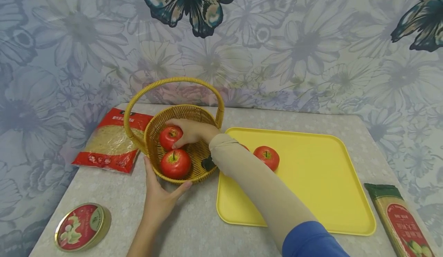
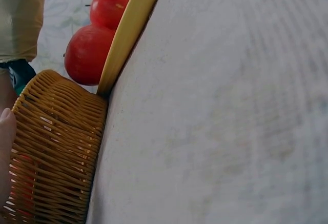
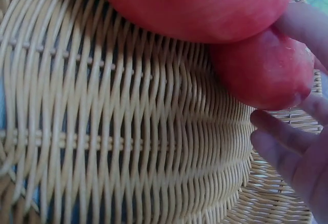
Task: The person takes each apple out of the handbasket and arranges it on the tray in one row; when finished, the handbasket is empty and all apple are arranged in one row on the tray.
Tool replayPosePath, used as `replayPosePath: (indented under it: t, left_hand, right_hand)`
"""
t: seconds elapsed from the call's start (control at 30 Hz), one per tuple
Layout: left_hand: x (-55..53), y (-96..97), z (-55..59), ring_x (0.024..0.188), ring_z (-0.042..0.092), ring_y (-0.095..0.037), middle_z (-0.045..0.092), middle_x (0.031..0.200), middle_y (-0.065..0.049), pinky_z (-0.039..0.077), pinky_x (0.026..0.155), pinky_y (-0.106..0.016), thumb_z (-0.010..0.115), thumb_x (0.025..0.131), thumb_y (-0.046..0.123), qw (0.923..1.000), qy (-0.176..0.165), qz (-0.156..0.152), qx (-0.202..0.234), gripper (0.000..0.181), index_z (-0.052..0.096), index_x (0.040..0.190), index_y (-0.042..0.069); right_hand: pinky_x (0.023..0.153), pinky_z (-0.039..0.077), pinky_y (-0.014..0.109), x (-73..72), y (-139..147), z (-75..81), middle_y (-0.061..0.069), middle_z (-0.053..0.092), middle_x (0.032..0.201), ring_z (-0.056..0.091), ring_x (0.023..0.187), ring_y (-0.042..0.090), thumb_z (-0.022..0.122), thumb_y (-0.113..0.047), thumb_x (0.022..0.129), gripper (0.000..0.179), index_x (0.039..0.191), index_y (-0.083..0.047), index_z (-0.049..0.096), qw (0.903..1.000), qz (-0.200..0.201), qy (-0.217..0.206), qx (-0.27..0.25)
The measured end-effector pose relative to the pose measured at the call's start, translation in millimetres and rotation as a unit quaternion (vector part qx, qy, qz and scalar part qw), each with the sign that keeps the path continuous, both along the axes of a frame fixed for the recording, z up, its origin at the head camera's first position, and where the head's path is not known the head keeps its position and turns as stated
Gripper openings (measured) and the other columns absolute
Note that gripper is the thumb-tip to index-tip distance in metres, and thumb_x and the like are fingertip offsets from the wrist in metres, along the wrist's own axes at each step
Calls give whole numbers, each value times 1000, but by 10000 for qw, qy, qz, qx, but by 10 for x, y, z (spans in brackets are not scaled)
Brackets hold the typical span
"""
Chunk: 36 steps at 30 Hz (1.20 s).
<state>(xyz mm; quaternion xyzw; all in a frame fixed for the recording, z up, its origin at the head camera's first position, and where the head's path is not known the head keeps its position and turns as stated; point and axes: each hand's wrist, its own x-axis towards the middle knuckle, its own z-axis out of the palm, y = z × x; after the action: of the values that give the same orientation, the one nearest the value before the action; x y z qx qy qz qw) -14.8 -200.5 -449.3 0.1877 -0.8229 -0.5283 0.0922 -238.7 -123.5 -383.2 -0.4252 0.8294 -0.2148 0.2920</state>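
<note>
A yellow wicker basket (image 1: 182,111) with a tall handle holds two red apples. My right hand (image 1: 192,131) reaches inside and grips the farther apple (image 1: 170,137), with thumb and fingers on opposite sides of it. Touching it, the nearer apple (image 1: 175,164) lies against the front left wall. My left hand (image 1: 160,200) touches the basket's outside at the front left, thumb and forefinger spread and straight; its other fingers are hidden. On the yellow tray (image 1: 311,180) rest another apple (image 1: 267,157) and one more, mostly covered by the right sleeve but visible in the left wrist view.
Left of the basket lies a red-and-clear food packet (image 1: 112,140), with a round red tin (image 1: 82,226) nearer the front. A long green-topped packet (image 1: 401,218) is right of the tray. The patterned wall covering (image 1: 277,57) rises behind the table.
</note>
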Motion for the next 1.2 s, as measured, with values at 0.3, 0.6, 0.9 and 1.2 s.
replayPosePath:
  t: [0.3,0.6,0.9,1.2]
  left_hand:
    - [-4,-6,-12,155,-10,-24,-18,166,5,8,122,-64,88,73,39,10000,17,20,-31,138,-24,154,36]
    - [-6,-4,-2,155,-11,-26,-19,166,4,9,121,-65,88,73,41,10000,-65,10,-41,138,-25,153,36]
    - [-2,-4,-9,155,-11,-27,-19,165,4,8,121,-65,88,73,41,10000,-73,-17,-46,139,-26,152,40]
    - [-2,-4,-10,155,-12,-26,-20,165,5,7,121,-65,88,73,40,10000,-33,-7,-36,139,-25,153,38]
  right_hand:
    - [116,38,39,-4,-5,-41,2,36,157,38,144,20,74,-37,89,83,157,-26,28,9999,-126,70,-66]
    - [115,39,39,6,-4,-54,3,39,155,40,141,20,79,-32,85,88,156,-24,28,9995,-258,104,-180]
    - [110,44,37,12,-5,-82,4,36,152,45,136,19,77,-33,87,90,157,-22,23,9985,-477,152,-239]
    - [110,44,40,-50,50,-66,5,35,153,45,135,21,79,-39,84,89,156,-25,29,9985,-497,211,103]
